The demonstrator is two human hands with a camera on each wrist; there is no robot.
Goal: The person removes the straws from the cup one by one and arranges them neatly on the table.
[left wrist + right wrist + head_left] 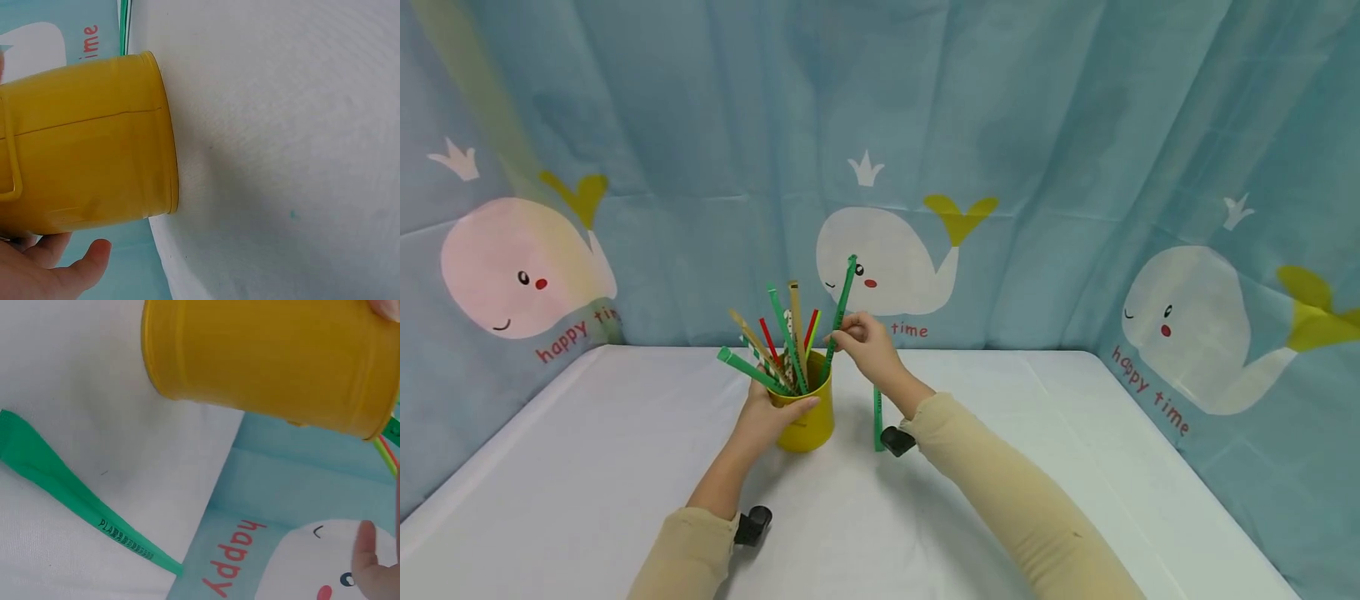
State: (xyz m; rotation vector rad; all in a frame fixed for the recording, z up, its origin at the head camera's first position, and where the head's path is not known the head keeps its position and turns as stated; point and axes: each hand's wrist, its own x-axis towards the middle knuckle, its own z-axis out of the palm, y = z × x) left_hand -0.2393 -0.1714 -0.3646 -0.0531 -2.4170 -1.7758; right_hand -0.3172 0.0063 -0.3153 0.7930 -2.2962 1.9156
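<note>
A yellow bucket [811, 427] stands at the table's middle, full of thin straw-like sticks in green, tan, red and patterned white. My left hand [763, 412] holds it from the left, thumb across the front near the rim and other fingers mostly hidden behind. In the left wrist view the bucket's [87, 144] side and wire handle show up close. My right hand [867, 343] pinches a long green stick [844, 296], tilted upright with its lower end inside the bucket's right rim. Another green stick with dark lettering [94, 506] lies on the table, right of the bucket.
The white-covered table [1037, 450] ends at a blue curtain [1037, 125] printed with whales. A black wrist camera [898, 441] sits by the right sleeve, close to the lying green stick, and another [754, 526] by the left sleeve.
</note>
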